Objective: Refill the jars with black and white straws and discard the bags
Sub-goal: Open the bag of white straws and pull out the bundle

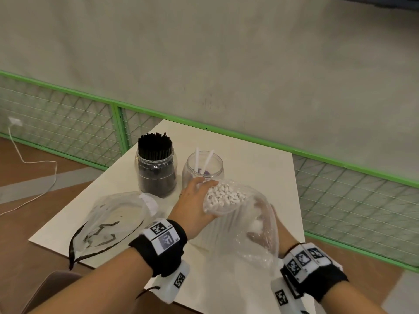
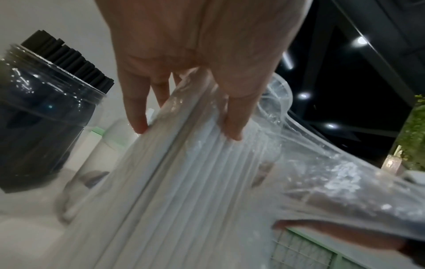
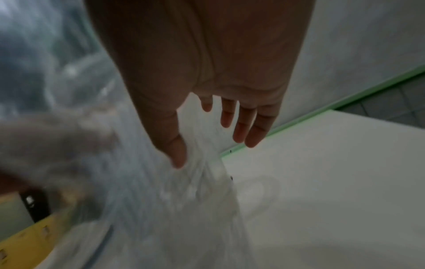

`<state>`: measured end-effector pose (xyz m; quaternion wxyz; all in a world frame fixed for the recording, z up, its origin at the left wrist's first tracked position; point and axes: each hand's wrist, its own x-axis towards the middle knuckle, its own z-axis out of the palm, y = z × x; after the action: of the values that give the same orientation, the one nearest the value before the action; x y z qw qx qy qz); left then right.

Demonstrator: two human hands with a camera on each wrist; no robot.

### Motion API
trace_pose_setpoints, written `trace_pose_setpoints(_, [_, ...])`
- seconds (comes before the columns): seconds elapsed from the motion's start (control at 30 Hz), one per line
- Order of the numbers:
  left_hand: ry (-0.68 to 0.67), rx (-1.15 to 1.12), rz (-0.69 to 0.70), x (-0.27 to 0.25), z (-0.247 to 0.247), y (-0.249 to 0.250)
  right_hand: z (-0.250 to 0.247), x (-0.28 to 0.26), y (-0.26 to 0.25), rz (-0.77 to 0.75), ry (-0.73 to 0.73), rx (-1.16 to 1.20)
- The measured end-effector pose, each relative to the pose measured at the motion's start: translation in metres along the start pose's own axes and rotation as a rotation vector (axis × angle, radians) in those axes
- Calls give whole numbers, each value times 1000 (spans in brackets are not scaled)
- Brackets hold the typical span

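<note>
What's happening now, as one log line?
left hand: grips white-straw bag | right hand: touches bag | white-straw jar: two straws | black-straw jar: full

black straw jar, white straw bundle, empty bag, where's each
black straw jar (image 1: 157, 175), head view, clear side wall
white straw bundle (image 1: 226, 196), head view, open straw ends
empty bag (image 1: 113, 214), head view, flat middle

Head view: soft even light, faint shadows, edges bending. Left wrist: ceiling lights (image 2: 361, 40) glare upper right. Right wrist: dim, lower left smeared with blur.
</note>
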<state>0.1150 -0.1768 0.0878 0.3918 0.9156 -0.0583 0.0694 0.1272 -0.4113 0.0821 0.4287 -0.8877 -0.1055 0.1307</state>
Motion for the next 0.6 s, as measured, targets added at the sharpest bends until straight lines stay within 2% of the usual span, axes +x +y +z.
trace_pose_setpoints(0.1, [-7, 24, 12, 3, 1, -1, -29, -9, -4, -239, 217, -92])
trace_pose_setpoints(0.13, [-9, 29, 13, 3, 1, -1, -35, -12, -10, -333, 238, -131])
trace_pose_setpoints(0.23, [-2, 39, 24, 5, 3, 0, -40, -15, -25, -513, 122, -421])
trace_pose_setpoints(0.3, [-12, 51, 25, 5, 4, 2, -41, -9, -27, -495, 27, -562])
trace_pose_setpoints(0.33, [-22, 59, 23, 5, 4, 2, -39, -7, -29, -480, -8, -557])
trace_pose_setpoints(0.43, [-56, 77, 19, 5, 2, 0, -42, -7, -34, -391, -90, -342])
trace_pose_setpoints(0.5, [-77, 85, 4, 5, 1, -3, -48, -11, -39, -251, -144, -80])
trace_pose_setpoints(0.57, [-103, 93, -11, 6, 0, -4, -49, -14, -43, -168, -130, 67])
trace_pose_setpoints(0.6, [-121, 95, -17, 7, 0, -4, -47, -14, -44, -159, -84, 42])
